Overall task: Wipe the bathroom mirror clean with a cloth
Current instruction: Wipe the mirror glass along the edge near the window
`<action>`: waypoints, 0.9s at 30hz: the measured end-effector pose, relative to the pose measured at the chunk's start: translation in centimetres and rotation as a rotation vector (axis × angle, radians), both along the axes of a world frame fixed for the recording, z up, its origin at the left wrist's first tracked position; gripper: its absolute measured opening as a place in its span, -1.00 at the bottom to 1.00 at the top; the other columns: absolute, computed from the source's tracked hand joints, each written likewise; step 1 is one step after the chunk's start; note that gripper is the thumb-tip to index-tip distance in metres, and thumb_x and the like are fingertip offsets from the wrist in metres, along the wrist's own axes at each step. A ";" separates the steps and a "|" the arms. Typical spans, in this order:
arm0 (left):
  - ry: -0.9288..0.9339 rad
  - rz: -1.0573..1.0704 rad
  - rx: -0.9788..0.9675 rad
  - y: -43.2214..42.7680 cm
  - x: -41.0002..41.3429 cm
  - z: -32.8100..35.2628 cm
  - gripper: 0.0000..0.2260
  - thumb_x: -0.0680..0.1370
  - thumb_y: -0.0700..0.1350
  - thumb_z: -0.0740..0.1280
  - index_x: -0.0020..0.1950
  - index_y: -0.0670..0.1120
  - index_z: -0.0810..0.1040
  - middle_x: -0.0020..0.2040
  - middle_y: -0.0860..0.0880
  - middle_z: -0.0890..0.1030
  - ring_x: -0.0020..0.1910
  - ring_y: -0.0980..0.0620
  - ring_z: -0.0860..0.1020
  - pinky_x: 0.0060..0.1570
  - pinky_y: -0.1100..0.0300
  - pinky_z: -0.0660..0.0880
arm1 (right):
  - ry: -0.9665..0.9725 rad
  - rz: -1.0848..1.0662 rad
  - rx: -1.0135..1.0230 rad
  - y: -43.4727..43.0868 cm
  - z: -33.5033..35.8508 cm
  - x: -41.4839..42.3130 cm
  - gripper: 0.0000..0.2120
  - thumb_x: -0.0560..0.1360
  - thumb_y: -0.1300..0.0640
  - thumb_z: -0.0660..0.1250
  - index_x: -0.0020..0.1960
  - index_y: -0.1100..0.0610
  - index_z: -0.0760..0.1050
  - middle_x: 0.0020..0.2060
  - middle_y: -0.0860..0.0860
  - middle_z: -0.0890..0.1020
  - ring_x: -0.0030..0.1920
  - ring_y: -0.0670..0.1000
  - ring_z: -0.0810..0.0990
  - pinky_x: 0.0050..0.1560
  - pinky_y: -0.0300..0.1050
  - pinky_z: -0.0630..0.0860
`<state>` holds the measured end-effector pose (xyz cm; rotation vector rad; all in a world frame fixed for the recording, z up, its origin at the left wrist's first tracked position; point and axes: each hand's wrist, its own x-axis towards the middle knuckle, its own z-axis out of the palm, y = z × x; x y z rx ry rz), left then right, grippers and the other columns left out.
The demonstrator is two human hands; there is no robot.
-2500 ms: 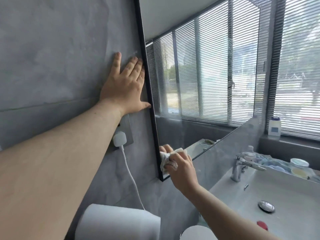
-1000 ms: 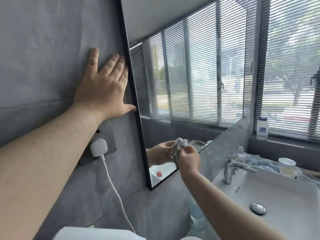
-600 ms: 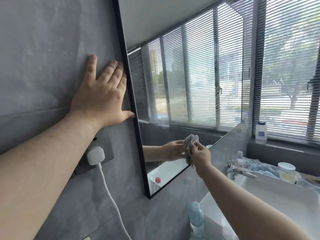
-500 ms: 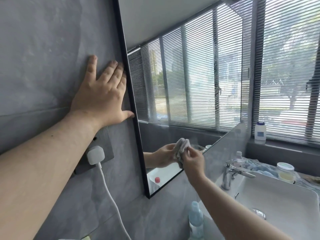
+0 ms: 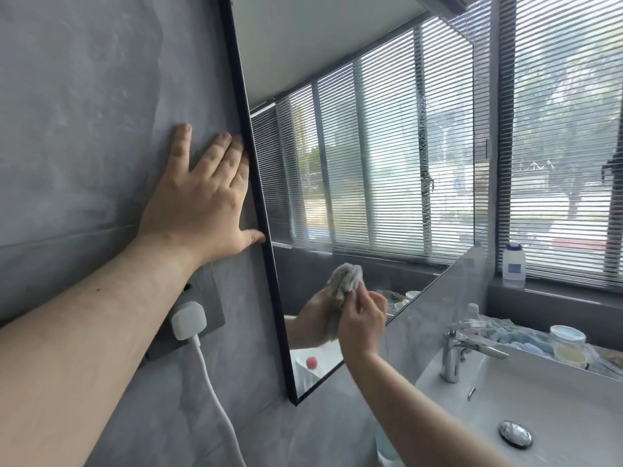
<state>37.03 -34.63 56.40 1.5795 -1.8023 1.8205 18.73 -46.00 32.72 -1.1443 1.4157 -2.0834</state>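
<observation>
Crumpled grey-white cloth [image 5: 347,279] is pinched in right hand [image 5: 362,320] grip, pressed to lower part of black-framed wall mirror [image 5: 371,163]. Left hand [image 5: 199,203] grip is flat, fingers straight, braced on grey wall w/ nothing held. Risk: streaks could be left, since bunched cloth gives little contact.

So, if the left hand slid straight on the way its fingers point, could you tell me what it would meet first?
The left hand lies flat on the grey wall, fingers pointing up beside the mirror. Above them only bare wall shows, so the way looks free; drifting right, it would meet the mirror's black frame.
</observation>
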 end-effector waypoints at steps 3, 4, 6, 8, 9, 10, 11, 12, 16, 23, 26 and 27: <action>-0.005 0.008 -0.004 -0.1 0.1 0.0 0.02 0.36 0.52 0.13 0.52 -0.25 0.25 0.55 -0.22 0.23 0.56 -0.14 0.14 0.46 -0.35 -0.07 | -0.193 -0.065 0.066 -4.5 0.7 -2.6 -0.73 0.61 0.06 0.30 0.29 0.00 0.58 -0.02 0.04 0.49 -0.03 -0.04 0.55 0.14 -0.26 0.44; -0.006 0.007 -0.005 -0.1 0.1 0.0 0.01 0.36 0.52 0.13 0.52 -0.24 0.25 0.55 -0.22 0.23 0.56 -0.14 0.14 0.45 -0.35 -0.07 | -0.251 -0.086 0.083 -6.0 0.8 -3.5 -0.72 0.60 0.03 0.31 0.28 0.01 0.60 0.01 0.05 0.51 0.00 0.03 0.58 0.24 -0.11 0.48; -0.008 -0.003 -0.003 -0.1 0.1 0.0 0.01 0.36 0.51 0.14 0.52 -0.25 0.26 0.55 -0.23 0.24 0.56 -0.15 0.15 0.45 -0.35 -0.06 | -0.333 -0.084 0.108 -8.4 1.1 -5.2 -0.71 0.58 -0.04 0.30 0.26 -0.05 0.61 0.06 0.06 0.58 0.02 0.08 0.61 0.28 0.04 0.51; -0.008 -0.011 -0.005 -0.2 0.1 0.0 0.00 0.36 0.50 0.17 0.51 -0.26 0.28 0.54 -0.23 0.25 0.55 -0.16 0.16 0.45 -0.36 -0.06 | -0.350 -0.073 0.129 -9.1 1.4 -6.2 -0.70 0.59 -0.03 0.25 0.27 -0.08 0.60 0.10 0.06 0.59 0.04 0.08 0.61 0.28 0.05 0.51; -0.008 -0.011 -0.005 -0.1 0.1 0.0 0.00 0.36 0.49 0.17 0.50 -0.26 0.28 0.54 -0.24 0.25 0.55 -0.16 0.17 0.45 -0.36 -0.06 | -0.336 -0.066 0.127 -9.1 1.2 -6.3 -0.70 0.60 0.00 0.24 0.28 -0.08 0.59 0.10 0.03 0.58 0.05 0.06 0.59 0.29 0.03 0.50; -0.009 -0.011 -0.003 -0.1 0.1 0.0 0.00 0.36 0.49 0.17 0.50 -0.26 0.28 0.54 -0.24 0.26 0.55 -0.16 0.17 0.45 -0.36 -0.05 | -0.312 -0.054 0.118 -8.6 1.1 -6.1 -0.70 0.60 0.01 0.23 0.28 -0.09 0.59 0.08 -0.02 0.55 0.04 0.04 0.58 0.29 0.02 0.50; -0.009 -0.010 -0.002 -0.1 0.1 0.0 0.00 0.36 0.50 0.16 0.50 -0.27 0.27 0.54 -0.24 0.26 0.55 -0.16 0.17 0.45 -0.36 -0.05 | -0.278 -0.045 0.101 -7.7 1.0 -5.6 -0.70 0.59 0.02 0.23 0.26 -0.12 0.60 0.03 -0.07 0.53 0.03 0.02 0.58 0.28 0.04 0.50; -0.009 -0.008 -0.001 0.0 0.1 0.0 0.00 0.36 0.50 0.16 0.51 -0.26 0.27 0.54 -0.24 0.25 0.55 -0.16 0.16 0.45 -0.36 -0.06 | -0.230 -0.045 0.077 -6.7 0.9 -4.9 -0.70 0.57 0.03 0.24 0.24 -0.14 0.61 -0.03 -0.10 0.50 0.01 0.00 0.57 0.26 0.06 0.51; 0.000 -0.011 -0.005 -0.1 0.0 0.0 0.01 0.35 0.50 0.18 0.51 -0.27 0.27 0.53 -0.24 0.26 0.55 -0.16 0.17 0.46 -0.36 -0.08 | 0.017 0.029 -0.106 -0.6 -0.5 0.0 -0.71 0.57 0.18 0.31 0.23 -0.04 0.62 -0.08 -0.10 0.44 0.00 -0.05 0.46 0.18 -0.01 0.46; 0.020 -0.012 0.010 0.1 -0.1 0.1 0.01 0.34 0.51 0.17 0.51 -0.25 0.27 0.54 -0.22 0.26 0.55 -0.14 0.16 0.47 -0.34 -0.09 | 0.466 -0.019 -0.325 3.2 -2.6 4.5 -0.54 0.51 0.02 0.22 0.39 0.06 0.49 0.09 -0.08 0.36 0.09 -0.03 0.35 0.24 -0.31 0.24; 0.019 -0.011 0.015 0.2 -0.1 0.0 0.01 0.35 0.51 0.16 0.51 -0.24 0.27 0.54 -0.22 0.25 0.55 -0.14 0.16 0.46 -0.34 -0.07 | 0.418 -0.070 -0.271 0.8 -0.8 2.6 -0.55 0.54 -0.01 0.18 0.39 0.05 0.51 0.04 -0.01 0.43 0.04 0.02 0.39 0.15 -0.16 0.32; 0.017 -0.011 0.013 0.2 -0.1 0.0 0.01 0.35 0.51 0.16 0.51 -0.25 0.26 0.54 -0.22 0.25 0.55 -0.14 0.16 0.46 -0.34 -0.07 | 0.353 -0.080 -0.232 0.1 0.3 1.9 -0.56 0.55 -0.02 0.18 0.38 0.04 0.52 0.02 0.00 0.44 0.03 0.03 0.39 0.13 -0.14 0.33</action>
